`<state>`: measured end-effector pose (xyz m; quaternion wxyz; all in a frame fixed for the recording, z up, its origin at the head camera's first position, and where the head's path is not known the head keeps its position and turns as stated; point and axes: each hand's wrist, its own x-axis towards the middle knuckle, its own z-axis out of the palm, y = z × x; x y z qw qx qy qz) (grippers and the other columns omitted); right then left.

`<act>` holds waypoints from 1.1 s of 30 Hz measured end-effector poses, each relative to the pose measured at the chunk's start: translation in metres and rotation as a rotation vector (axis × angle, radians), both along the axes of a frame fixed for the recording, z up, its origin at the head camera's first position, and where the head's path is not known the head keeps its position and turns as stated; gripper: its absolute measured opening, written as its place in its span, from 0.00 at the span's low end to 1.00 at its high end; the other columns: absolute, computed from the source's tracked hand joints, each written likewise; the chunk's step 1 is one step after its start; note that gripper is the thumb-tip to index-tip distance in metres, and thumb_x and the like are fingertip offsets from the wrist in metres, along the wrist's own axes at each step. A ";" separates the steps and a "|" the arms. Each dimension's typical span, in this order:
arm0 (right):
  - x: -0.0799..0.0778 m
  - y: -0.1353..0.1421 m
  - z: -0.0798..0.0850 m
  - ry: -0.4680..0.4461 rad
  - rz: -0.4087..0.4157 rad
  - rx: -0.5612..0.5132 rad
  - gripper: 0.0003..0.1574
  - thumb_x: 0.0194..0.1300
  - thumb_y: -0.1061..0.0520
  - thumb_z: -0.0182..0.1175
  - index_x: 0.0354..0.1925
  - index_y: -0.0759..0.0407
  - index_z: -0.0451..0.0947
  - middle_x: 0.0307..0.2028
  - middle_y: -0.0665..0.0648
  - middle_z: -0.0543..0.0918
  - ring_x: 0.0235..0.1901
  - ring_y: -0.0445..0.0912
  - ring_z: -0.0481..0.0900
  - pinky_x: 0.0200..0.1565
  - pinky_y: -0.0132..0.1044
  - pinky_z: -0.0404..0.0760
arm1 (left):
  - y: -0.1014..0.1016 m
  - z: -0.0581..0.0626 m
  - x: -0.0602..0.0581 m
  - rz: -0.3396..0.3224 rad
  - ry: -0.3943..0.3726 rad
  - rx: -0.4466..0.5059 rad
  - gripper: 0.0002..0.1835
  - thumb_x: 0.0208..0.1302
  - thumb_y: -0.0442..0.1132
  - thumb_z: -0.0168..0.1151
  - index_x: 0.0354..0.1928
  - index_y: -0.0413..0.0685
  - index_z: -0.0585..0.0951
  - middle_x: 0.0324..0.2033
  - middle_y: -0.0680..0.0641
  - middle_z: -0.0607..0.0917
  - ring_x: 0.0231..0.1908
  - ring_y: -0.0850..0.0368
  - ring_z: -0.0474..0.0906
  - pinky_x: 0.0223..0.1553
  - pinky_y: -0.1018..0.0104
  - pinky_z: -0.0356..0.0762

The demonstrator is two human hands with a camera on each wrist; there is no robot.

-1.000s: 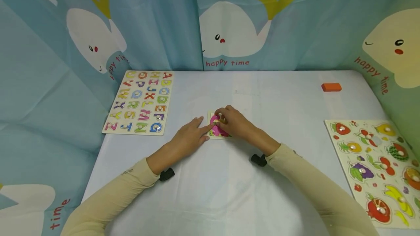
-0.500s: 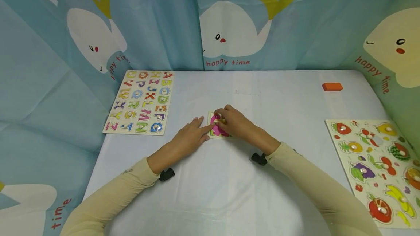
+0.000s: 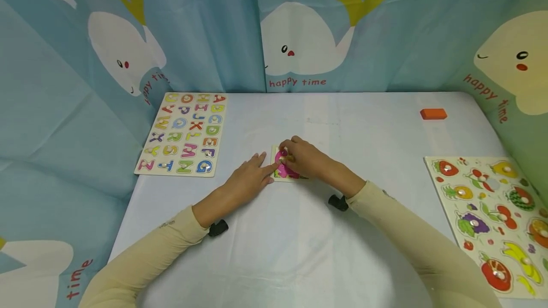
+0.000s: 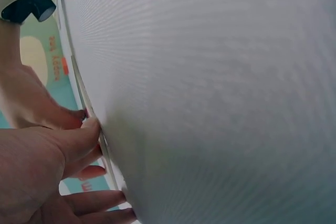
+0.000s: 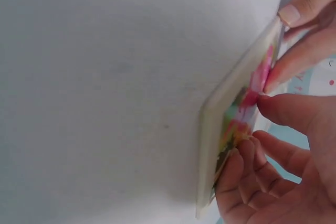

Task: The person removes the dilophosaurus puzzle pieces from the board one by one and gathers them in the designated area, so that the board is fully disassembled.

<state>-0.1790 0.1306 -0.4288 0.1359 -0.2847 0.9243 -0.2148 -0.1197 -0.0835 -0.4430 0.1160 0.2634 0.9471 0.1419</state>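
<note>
A small square puzzle board (image 3: 280, 179) with a pale border and a pink picture lies mid-table. My left hand (image 3: 245, 179) reaches it from the left, index finger straight onto the pink part; in the right wrist view the left thumb (image 5: 290, 15) lies at the board's edge. From the right, my right hand (image 3: 307, 158) bends over the board. Its thumb (image 5: 283, 109) and curled fingers pinch a pink puzzle piece (image 5: 258, 80) within the border. The right hand hides much of the picture in the head view.
An alphabet puzzle board (image 3: 180, 134) lies at the back left. On the right is a larger fruit puzzle board (image 3: 488, 227), with an orange block (image 3: 433, 114) behind it. A blue whale-print curtain (image 3: 205, 27) encloses the white table (image 3: 274, 251).
Both hands stay at the small board. The right hand shifts very slightly, and a little more of the board's lower right edge shows.
</note>
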 end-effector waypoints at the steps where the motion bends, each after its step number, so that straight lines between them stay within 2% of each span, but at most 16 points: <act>1: -0.001 0.000 0.000 -0.006 0.001 0.004 0.24 0.74 0.57 0.67 0.63 0.65 0.77 0.50 0.63 0.80 0.44 0.51 0.82 0.51 0.45 0.87 | 0.000 0.000 0.000 -0.001 -0.002 0.004 0.26 0.82 0.48 0.57 0.77 0.57 0.73 0.77 0.31 0.65 0.76 0.31 0.63 0.70 0.34 0.70; 14: -0.006 0.001 0.003 -0.091 0.011 -0.005 0.23 0.76 0.58 0.64 0.63 0.64 0.74 0.59 0.66 0.71 0.42 0.51 0.79 0.55 0.48 0.85 | 0.001 0.000 0.000 0.001 -0.001 0.012 0.26 0.82 0.48 0.57 0.77 0.56 0.74 0.78 0.31 0.65 0.76 0.31 0.63 0.69 0.33 0.70; 17: -0.005 0.000 0.003 -0.097 0.011 -0.010 0.21 0.76 0.59 0.64 0.62 0.63 0.74 0.60 0.66 0.71 0.45 0.53 0.80 0.58 0.49 0.84 | 0.001 -0.001 0.000 -0.001 0.009 0.004 0.26 0.82 0.48 0.57 0.77 0.57 0.74 0.77 0.31 0.65 0.76 0.31 0.63 0.68 0.33 0.70; 22: -0.001 -0.001 0.001 -0.040 0.052 -0.038 0.23 0.75 0.62 0.64 0.64 0.63 0.74 0.61 0.64 0.74 0.56 0.55 0.81 0.63 0.50 0.82 | 0.002 0.000 0.000 -0.001 0.022 -0.006 0.26 0.81 0.48 0.58 0.76 0.56 0.74 0.76 0.31 0.67 0.76 0.31 0.64 0.68 0.33 0.71; 28: 0.003 -0.001 0.001 0.027 0.066 -0.042 0.28 0.73 0.64 0.65 0.68 0.65 0.73 0.61 0.64 0.77 0.57 0.55 0.82 0.62 0.50 0.83 | 0.002 0.000 0.001 0.008 0.013 -0.002 0.26 0.81 0.48 0.58 0.76 0.56 0.74 0.77 0.31 0.66 0.76 0.31 0.64 0.68 0.33 0.71; 33: 0.003 -0.004 0.002 0.009 0.039 -0.011 0.36 0.72 0.63 0.67 0.74 0.64 0.69 0.63 0.63 0.81 0.61 0.55 0.83 0.64 0.50 0.82 | 0.002 0.000 0.000 0.005 0.019 -0.006 0.25 0.81 0.48 0.58 0.76 0.55 0.75 0.76 0.31 0.67 0.76 0.31 0.65 0.68 0.33 0.71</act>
